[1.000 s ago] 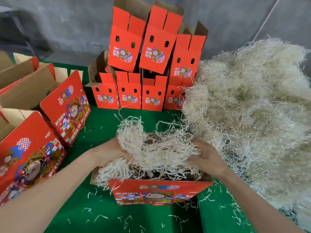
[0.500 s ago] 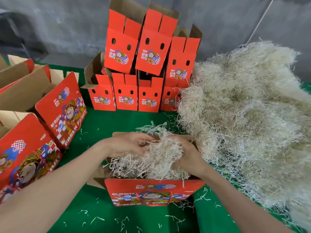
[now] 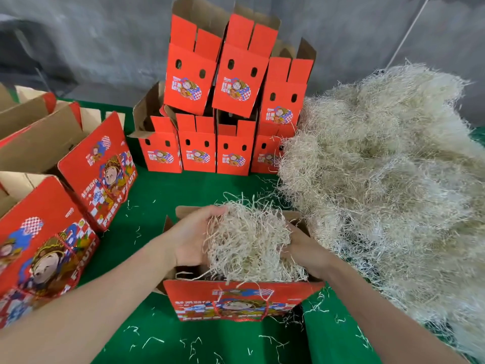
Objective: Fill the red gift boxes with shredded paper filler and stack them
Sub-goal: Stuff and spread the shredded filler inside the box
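An open red gift box (image 3: 236, 302) stands on the green table in front of me. A wad of pale shredded paper (image 3: 249, 243) sits in its mouth, bulging above the rim. My left hand (image 3: 191, 237) cups the wad's left side with its fingers curled over the top. My right hand (image 3: 305, 248) grips the right side, its fingertips buried in the strands. A large heap of the same shredded paper (image 3: 380, 179) covers the table to the right.
A stack of red boxes (image 3: 225, 111), two tiers with flaps up, stands at the back centre. Larger open red boxes (image 3: 99, 172) line the left side. Loose paper strands dot the green tablecloth (image 3: 147, 195). A grey wall is behind.
Both hands have come closer together and lower, bunching the spread-out shredded paper into a tighter wad inside the box mouth. The overhanging strands on the left have been gathered in.
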